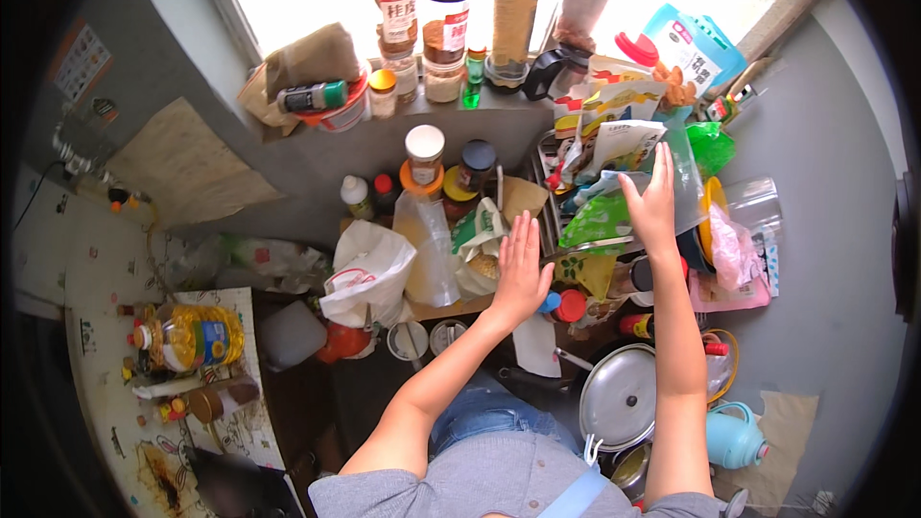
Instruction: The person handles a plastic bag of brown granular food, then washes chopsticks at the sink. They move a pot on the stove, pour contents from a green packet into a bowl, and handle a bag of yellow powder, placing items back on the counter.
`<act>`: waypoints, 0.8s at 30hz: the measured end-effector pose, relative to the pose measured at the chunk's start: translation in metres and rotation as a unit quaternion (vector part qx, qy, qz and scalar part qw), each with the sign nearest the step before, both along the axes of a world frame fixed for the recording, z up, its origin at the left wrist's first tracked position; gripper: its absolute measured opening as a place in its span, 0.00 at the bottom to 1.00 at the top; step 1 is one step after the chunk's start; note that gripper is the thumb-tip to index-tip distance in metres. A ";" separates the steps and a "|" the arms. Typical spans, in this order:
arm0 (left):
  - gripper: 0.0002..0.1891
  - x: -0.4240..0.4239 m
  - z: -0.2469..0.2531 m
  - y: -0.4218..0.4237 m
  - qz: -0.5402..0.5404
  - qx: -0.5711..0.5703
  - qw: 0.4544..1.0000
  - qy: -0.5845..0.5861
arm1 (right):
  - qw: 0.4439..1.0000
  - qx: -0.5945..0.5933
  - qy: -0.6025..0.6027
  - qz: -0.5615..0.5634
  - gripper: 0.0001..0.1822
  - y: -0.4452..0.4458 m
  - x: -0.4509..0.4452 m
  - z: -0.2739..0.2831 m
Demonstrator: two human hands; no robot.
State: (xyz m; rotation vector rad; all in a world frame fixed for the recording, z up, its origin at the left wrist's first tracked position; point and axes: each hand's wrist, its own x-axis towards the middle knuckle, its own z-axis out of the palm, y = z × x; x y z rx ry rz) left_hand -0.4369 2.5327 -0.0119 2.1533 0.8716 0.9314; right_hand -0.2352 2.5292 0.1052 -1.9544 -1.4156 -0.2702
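Both arms reach forward over a crowded storage area. My left hand (521, 273) is held flat with the thumb apart and nothing in it. Nearest to it are an opened white and green bag (478, 244) with pale grains inside and a red-lidded jar (570, 306). Further right, my right hand (653, 208) is also empty, its thumb spread from the fingers. It hovers in front of a white food packet (624, 144) and a green plastic bag (596, 223) in a metal rack (548, 212). Whether its fingertips touch the packet, I cannot tell.
Stacked spice jars (444, 36) and a tall grain container (512, 21) line the windowsill. A cooking oil bottle (194, 337) lies left. Close to my body are a lidded pan (622, 396) and a light blue thermos jug (734, 435). A white plastic bag (370, 266) stands left of centre.
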 end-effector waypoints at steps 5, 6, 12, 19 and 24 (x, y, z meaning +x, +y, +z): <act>0.38 -0.068 0.001 -0.009 0.096 0.068 0.989 0.088 | 0.998 0.004 0.020 0.052 0.38 -0.015 -0.058 -0.013; 0.38 -0.081 0.001 -0.011 0.120 0.078 0.984 0.104 | 0.997 0.004 0.028 0.067 0.38 -0.019 -0.071 -0.016; 0.36 -0.133 -0.020 -0.008 0.201 0.025 0.975 0.092 | 0.971 -0.074 0.127 0.189 0.37 -0.042 -0.143 -0.071; 0.23 -0.152 -0.052 -0.007 0.125 -0.263 0.951 -0.100 | 0.894 -0.230 0.273 0.271 0.49 -0.063 -0.219 -0.144; 0.25 -0.170 -0.061 -0.005 0.118 -0.281 0.945 -0.120 | 0.889 -0.185 0.371 0.196 0.55 -0.047 -0.251 -0.171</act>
